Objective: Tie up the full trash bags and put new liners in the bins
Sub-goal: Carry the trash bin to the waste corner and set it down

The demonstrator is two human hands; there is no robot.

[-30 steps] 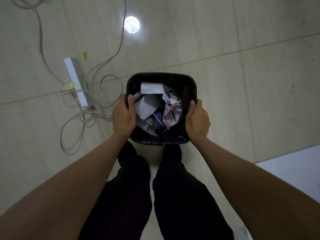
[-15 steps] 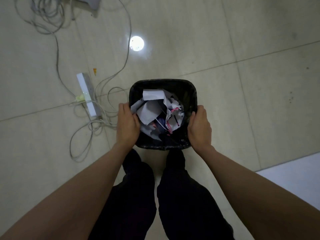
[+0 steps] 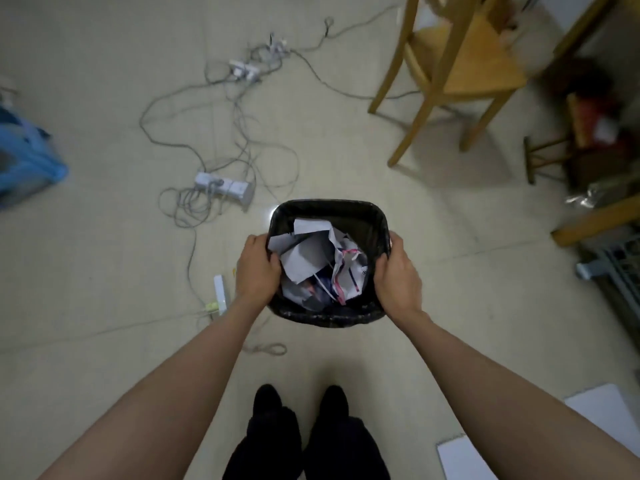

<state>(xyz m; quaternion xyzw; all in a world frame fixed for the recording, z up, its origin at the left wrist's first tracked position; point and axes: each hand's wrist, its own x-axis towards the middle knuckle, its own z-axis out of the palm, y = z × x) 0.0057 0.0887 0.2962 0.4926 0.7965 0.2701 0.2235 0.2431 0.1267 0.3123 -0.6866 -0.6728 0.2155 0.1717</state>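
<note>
Gripping upright bin (image 3: pixel 329 206), mouth upward, both hands.

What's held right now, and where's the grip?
The black-lined bin, held by both hands at its rim: left hand on the left edge, right hand on the right edge, thumbs hooked inside over the liner.

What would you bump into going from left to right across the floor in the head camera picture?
Blue bag → white power strip → left hand → black bin → right hand → wooden chair
</note>
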